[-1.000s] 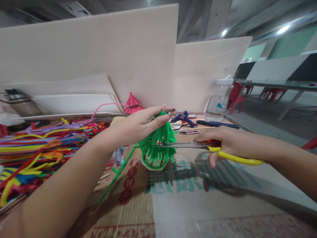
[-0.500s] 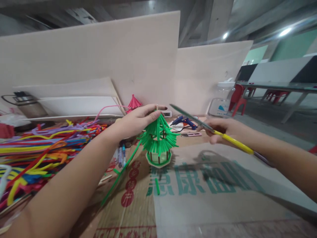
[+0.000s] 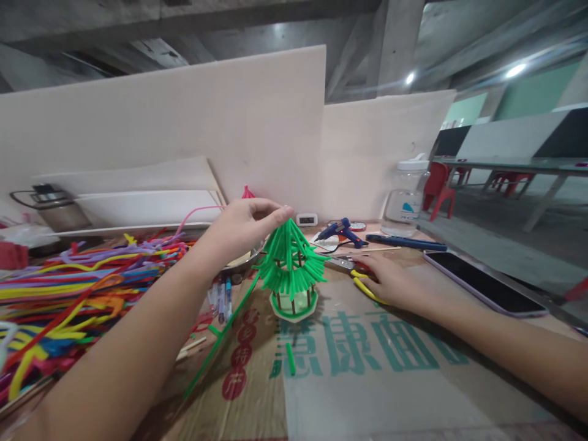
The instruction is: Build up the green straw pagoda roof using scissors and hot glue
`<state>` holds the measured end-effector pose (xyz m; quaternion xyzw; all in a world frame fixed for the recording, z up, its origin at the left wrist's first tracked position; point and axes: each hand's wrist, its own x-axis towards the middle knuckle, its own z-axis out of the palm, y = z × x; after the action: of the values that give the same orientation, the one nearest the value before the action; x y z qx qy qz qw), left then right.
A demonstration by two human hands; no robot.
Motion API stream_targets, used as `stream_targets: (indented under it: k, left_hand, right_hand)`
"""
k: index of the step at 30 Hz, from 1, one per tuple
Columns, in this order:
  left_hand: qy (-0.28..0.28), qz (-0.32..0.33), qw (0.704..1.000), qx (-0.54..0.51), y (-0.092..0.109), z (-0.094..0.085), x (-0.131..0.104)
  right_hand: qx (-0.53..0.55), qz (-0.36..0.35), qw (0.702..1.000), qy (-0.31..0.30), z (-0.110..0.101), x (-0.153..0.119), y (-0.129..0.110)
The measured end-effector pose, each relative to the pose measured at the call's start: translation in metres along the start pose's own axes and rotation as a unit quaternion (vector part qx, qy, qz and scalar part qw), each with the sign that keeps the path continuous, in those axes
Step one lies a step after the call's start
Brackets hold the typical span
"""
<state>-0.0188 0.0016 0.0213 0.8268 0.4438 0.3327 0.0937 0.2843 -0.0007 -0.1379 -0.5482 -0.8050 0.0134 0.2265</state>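
A green pavilion model [image 3: 294, 263] with two tiers of fuzzy roof strips and brown posts stands on the cardboard sheet [image 3: 349, 392]. My left hand [image 3: 257, 223] pinches the tip of its roof. To the right, my right hand [image 3: 386, 278] rests low over yellow-handled scissors [image 3: 367, 291] lying on the table; its fingers are partly bent, and whether they grip the handles is unclear. A short green piece [image 3: 291, 359] lies in front of the model, and a long green strip [image 3: 223, 337] runs along its left.
Colourful pipe cleaners [image 3: 92, 275] are heaped at the left. Behind the right hand lie a blue glue gun [image 3: 342, 231], a blue cutter [image 3: 407, 243] and a clear bottle [image 3: 404, 199]. A phone [image 3: 482, 282] lies at the right; a small white display [image 3: 307, 219] stands behind the model.
My right hand has come down to the table with the scissors, which were raised before. My left hand stays at the roof tip. The view has tilted slightly, and the phone now shows.
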Motion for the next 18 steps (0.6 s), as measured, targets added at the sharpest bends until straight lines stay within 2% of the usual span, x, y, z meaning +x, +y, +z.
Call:
stream_targets:
  k: [3,8,14,18]
  left_hand:
    - [0.013,0.025,0.998,0.057,0.0044,0.0014,-0.0031]
    - [0.0,0.073,0.987,0.142,0.0076,0.0064,-0.006]
    - [-0.057,0.089,0.994,0.035,0.0046,0.0064,-0.0034]
    - [-0.053,0.082,0.995,-0.005,0.0032,0.0076,-0.0021]
  right_hand:
    - [-0.019,-0.004,1.0,0.009,0.006,0.0012,0.0031]
    - [-0.011,-0.018,1.0,0.014,0.0083,0.003,0.0045]
    - [-0.003,-0.026,1.0,0.015,0.0096,0.0036,0.0068]
    - [0.0,-0.022,1.0,0.014,0.0093,0.003,0.0063]
